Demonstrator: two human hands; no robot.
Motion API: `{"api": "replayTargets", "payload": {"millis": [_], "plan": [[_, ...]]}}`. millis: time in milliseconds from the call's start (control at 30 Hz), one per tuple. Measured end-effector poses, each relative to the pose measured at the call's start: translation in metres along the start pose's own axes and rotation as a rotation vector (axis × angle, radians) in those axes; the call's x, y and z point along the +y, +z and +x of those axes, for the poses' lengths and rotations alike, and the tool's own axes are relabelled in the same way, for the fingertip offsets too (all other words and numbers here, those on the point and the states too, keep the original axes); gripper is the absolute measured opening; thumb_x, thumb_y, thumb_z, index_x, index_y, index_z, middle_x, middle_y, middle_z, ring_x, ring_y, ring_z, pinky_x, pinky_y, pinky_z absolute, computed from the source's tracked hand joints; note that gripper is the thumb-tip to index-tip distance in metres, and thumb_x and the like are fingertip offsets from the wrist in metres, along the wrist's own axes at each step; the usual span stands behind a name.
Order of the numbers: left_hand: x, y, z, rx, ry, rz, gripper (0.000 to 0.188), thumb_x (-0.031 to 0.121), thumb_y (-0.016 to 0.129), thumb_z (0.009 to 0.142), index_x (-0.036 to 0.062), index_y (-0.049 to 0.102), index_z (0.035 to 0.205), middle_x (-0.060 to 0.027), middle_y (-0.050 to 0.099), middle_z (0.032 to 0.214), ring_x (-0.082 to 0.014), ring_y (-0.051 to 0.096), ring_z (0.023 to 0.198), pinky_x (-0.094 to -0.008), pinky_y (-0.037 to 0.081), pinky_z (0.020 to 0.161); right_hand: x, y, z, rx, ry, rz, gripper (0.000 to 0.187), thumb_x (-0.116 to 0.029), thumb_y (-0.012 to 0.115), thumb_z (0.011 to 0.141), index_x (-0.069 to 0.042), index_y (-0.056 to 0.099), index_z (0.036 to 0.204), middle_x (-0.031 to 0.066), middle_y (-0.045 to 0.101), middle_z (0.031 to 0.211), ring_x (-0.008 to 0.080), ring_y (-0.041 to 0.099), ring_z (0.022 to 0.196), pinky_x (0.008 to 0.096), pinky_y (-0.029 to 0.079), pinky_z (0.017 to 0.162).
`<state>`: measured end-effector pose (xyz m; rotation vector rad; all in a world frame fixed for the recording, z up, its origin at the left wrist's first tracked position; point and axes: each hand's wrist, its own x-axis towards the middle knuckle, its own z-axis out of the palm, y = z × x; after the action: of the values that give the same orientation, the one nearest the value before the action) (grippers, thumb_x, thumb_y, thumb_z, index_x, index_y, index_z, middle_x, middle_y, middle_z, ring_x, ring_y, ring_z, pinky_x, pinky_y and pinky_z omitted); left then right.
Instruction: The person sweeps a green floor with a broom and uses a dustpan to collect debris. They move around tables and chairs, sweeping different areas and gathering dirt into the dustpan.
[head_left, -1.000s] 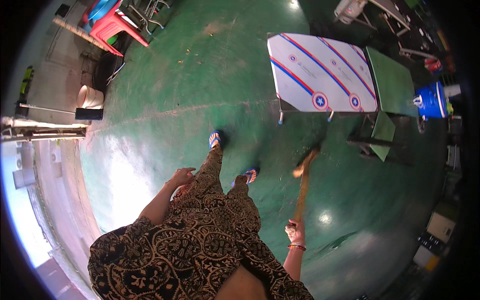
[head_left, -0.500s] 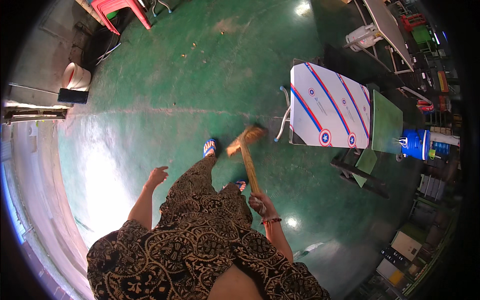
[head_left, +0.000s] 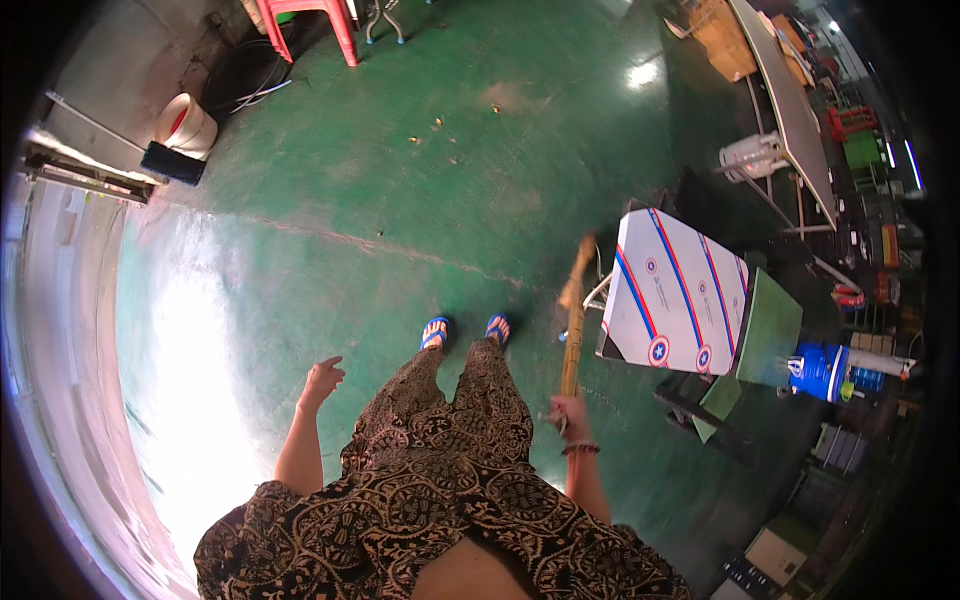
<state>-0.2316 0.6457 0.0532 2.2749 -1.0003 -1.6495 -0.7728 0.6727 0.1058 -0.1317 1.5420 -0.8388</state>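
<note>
Your right hand (head_left: pixel 568 408) grips broom handle (head_left: pixel 572 335), now swung right of your feet toward white striped board (head_left: pixel 675 300); sweeping stroke shifting sides. Your left hand (head_left: pixel 322 380) loose, fingers spread, holding nothing.

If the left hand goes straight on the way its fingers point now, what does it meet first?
Probably only the green floor: the left hand is empty, fingers pointing ahead and down, with nothing between. Depth is unclear.

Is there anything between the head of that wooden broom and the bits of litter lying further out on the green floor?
Nothing visible. The right hand grips the broom, its head raised beside the white table. Bare green floor runs from there to the litter scraps. The left hand hangs free.
</note>
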Motion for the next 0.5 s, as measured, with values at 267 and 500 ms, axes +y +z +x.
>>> {"api": "replayTargets", "payload": {"millis": [267,500], "plan": [[-0.086,0.020,-0.081,0.115,-0.348,-0.343,0.043,0.011,0.059,0.074,0.0070,0.056,0.117,-0.0072,0.063,0.075,-0.0125,0.058,0.061,-0.0274,0.048,0.052,-0.063,0.045,0.177,-0.337,0.406,0.278,0.019,-0.009,0.056,0.074,-0.011,0.041,0.062,-0.0005,0.036,0.049,0.0117,0.037,0.039,0.0264,0.031,0.037],[-0.095,0.079,-0.085,0.044,0.660,0.448,0.037,0.016,0.054,0.078,0.0072,0.057,0.114,-0.0082,0.064,0.082,-0.0150,0.061,0.069,-0.0318,0.049,0.057,-0.102,0.122,0.184,-0.309,0.342,0.189,0.019,0.000,0.055,0.075,-0.007,0.039,0.065,0.0019,0.039,0.051,0.0131,0.040,0.038,0.0249,0.033,0.035]]}}
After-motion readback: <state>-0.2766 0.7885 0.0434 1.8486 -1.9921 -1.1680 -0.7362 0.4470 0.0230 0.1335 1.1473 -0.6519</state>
